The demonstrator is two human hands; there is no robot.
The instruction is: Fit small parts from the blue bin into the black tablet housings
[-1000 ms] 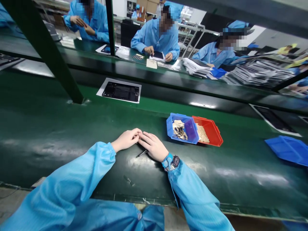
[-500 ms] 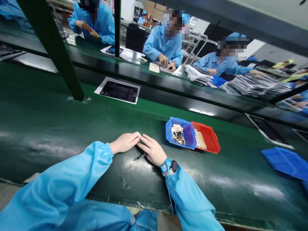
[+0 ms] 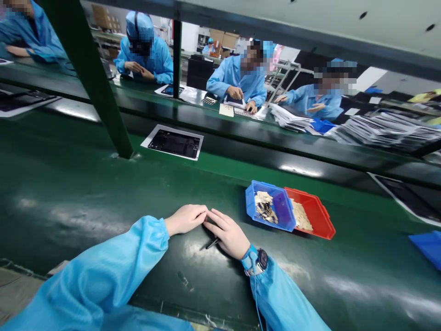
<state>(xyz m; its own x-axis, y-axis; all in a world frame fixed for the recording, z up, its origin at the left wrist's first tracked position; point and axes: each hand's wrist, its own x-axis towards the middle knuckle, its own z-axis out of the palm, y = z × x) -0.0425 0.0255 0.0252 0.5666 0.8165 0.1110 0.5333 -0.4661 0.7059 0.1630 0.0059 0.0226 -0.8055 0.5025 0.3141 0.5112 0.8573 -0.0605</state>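
Observation:
My left hand (image 3: 188, 219) lies low over the green bench, its fingers stretched out and their tips meeting those of my right hand (image 3: 231, 235). The fingers of my right hand are also stretched out, with a gap between them. A thin dark tool (image 3: 212, 243) sticks out from under my right palm; its kind and whether it is gripped or just lies there are unclear. Both thumbs are mostly hidden. Right of my hands stands a blue bin (image 3: 252, 204) with small cream and black pieces. Touching it is a red bin (image 3: 322, 214) with cream pieces.
Beyond my hands, a dark panel on a white sheet (image 3: 175, 141) lies near a green post (image 3: 103, 99). Another dark panel (image 3: 406, 195) and a blue tray (image 3: 429, 248) are at right. Co-workers in blue sit across the bench beside stacked sheets (image 3: 389, 131).
My view has shifted, so the bench and bins appear lower and further right. My hands keep the same pose, fingertips together. Across the bench, a co-worker's hands have drawn back from the stacked sheets.

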